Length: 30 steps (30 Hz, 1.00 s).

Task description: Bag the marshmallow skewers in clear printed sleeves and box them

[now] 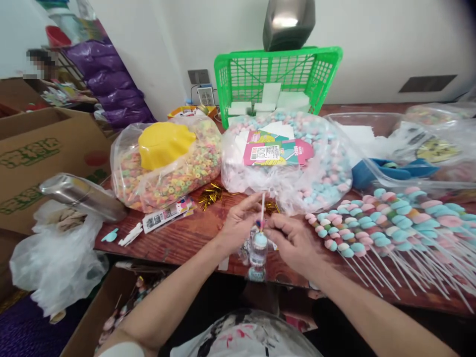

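Note:
At the table's front edge, a marshmallow skewer in a clear wrapper hangs candy-down, its white stick pointing up. My left hand pinches it from the left near the gathered neck of the wrapper. From the right, my right hand closes its fingers at the same neck. Something small and dark shows between the fingertips, too blurred to name. Gold twist ties lie just beyond my left hand. Many unwrapped marshmallow skewers are piled to the right, sticks toward me.
Behind my hands sit a bag of pink and blue marshmallows with printed cards on top, and a bag of ring candies with a yellow bowl. A green basket, steel flask and cardboard box stand around.

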Each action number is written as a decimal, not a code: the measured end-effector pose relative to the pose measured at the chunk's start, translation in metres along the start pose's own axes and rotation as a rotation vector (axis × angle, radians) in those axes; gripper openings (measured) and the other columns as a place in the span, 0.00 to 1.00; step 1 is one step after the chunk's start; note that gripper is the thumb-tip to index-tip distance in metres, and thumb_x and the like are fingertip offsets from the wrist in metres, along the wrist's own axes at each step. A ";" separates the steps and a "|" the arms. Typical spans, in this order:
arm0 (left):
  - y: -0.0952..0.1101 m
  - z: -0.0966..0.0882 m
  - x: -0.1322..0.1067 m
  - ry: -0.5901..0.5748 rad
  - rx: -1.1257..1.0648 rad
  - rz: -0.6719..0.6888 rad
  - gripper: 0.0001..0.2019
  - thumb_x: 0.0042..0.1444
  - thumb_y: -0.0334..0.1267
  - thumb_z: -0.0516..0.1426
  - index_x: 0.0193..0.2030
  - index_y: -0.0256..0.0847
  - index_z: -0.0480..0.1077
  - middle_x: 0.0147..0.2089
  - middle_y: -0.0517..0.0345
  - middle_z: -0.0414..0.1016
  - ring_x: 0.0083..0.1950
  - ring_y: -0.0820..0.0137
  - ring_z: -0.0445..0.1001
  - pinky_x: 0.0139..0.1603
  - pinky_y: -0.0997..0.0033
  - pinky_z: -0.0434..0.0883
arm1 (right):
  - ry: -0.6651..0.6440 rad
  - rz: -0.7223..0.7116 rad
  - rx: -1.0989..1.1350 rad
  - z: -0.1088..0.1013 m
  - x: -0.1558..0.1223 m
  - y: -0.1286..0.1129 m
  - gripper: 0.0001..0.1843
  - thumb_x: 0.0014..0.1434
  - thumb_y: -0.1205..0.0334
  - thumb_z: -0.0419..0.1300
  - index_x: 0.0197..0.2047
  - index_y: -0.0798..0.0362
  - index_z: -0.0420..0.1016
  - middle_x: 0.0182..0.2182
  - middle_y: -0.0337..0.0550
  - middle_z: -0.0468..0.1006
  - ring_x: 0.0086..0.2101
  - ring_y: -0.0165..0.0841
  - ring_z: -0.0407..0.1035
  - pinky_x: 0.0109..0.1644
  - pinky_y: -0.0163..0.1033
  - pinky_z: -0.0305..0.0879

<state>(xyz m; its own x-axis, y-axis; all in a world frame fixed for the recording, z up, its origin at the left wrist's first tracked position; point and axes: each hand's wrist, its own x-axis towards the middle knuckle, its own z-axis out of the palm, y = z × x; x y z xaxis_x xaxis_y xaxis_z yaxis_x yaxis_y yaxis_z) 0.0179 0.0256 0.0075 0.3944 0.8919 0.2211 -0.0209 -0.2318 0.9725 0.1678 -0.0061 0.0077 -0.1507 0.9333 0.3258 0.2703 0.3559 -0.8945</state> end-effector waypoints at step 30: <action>0.013 -0.016 -0.053 0.080 -0.384 -0.255 0.19 0.52 0.41 0.64 0.52 0.48 0.74 0.60 0.52 0.69 0.62 0.61 0.65 0.61 0.62 0.63 | 0.079 0.174 0.251 0.034 -0.031 0.007 0.10 0.55 0.63 0.56 0.22 0.52 0.62 0.21 0.34 0.62 0.25 0.28 0.55 0.31 0.35 0.52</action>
<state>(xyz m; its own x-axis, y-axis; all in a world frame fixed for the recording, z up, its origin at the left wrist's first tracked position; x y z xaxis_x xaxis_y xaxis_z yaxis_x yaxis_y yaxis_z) -0.0178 -0.0184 0.0095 0.3594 0.9324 -0.0379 -0.2773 0.1455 0.9497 0.1415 -0.0343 -0.0190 -0.0456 0.9835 0.1753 0.0412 0.1772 -0.9833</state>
